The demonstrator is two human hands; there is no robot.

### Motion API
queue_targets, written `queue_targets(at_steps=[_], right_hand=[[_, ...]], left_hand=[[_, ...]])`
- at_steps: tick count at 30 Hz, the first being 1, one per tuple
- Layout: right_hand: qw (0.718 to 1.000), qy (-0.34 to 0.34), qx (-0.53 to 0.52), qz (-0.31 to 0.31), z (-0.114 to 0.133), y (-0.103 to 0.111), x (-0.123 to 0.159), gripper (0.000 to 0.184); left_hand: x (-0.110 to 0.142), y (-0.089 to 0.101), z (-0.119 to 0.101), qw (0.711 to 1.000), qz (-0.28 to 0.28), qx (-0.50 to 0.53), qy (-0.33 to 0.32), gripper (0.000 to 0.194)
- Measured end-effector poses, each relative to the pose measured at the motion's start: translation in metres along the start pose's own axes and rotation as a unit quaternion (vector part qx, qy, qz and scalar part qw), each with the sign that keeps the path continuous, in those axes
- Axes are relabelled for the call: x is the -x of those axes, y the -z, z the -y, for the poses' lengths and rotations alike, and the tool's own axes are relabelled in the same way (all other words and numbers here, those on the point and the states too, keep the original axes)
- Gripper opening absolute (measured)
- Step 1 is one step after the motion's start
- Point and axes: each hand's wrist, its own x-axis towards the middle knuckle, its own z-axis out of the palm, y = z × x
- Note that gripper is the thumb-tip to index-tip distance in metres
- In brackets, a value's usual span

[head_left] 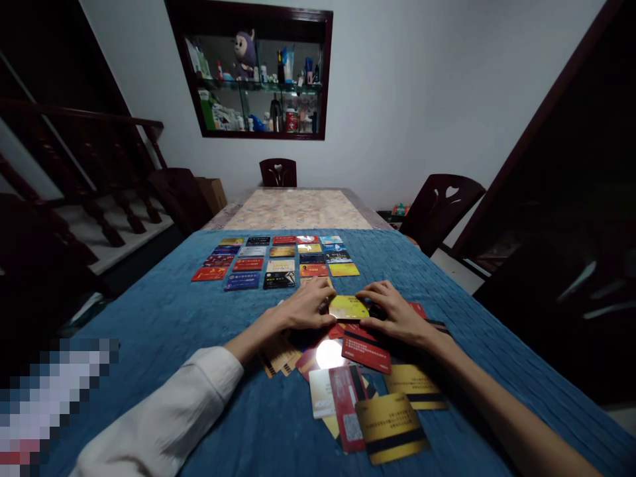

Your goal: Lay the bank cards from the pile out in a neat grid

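A yellow plastic card (pixel 349 307) is held by its two short ends, above a loose pile of cards. My left hand (pixel 309 305) grips its left end and my right hand (pixel 390 310) its right end, fingers closed on the edges. Under and nearer than the hands lie scattered cards: a red card with a dark stripe (pixel 366 351), a gold card (pixel 392 429), another gold card (pixel 416 387) and a dark red card (pixel 346 407). Glare whitens one card in the pile. Part of the pile is hidden by my hands.
Beyond my hands, several cards lie in rows, among them a blue card (pixel 242 281) and a yellow card (pixel 344 269). A blue cloth (pixel 163 298) covers the near table. Chairs stand around it, one at the right (pixel 440 209); a wall cabinet (pixel 258 76) is behind.
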Motion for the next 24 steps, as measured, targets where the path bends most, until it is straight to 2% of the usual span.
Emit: queue_targets(at_steps=[4, 11, 17, 24], right_hand=[[1.0, -0.001, 0.002, 0.0, -0.005, -0.001, -0.005, 0.048], [1.0, -0.004, 0.029, -0.003, -0.023, 0.004, -0.019, 0.043], [0.999, -0.02, 0.042, -0.008, -0.044, 0.008, -0.036, 0.041], [0.998, -0.024, 0.058, 0.006, -0.075, 0.002, -0.063, 0.04]], left_hand=[[-0.003, -0.001, 0.002, 1.0, -0.002, -0.014, 0.018, 0.037], [-0.021, 0.007, 0.006, 0.997, 0.008, -0.058, 0.053, 0.028], [-0.045, 0.012, 0.009, 0.991, 0.01, -0.096, 0.088, 0.024], [-0.065, 0.012, 0.02, 0.986, 0.021, -0.112, 0.123, 0.023]])
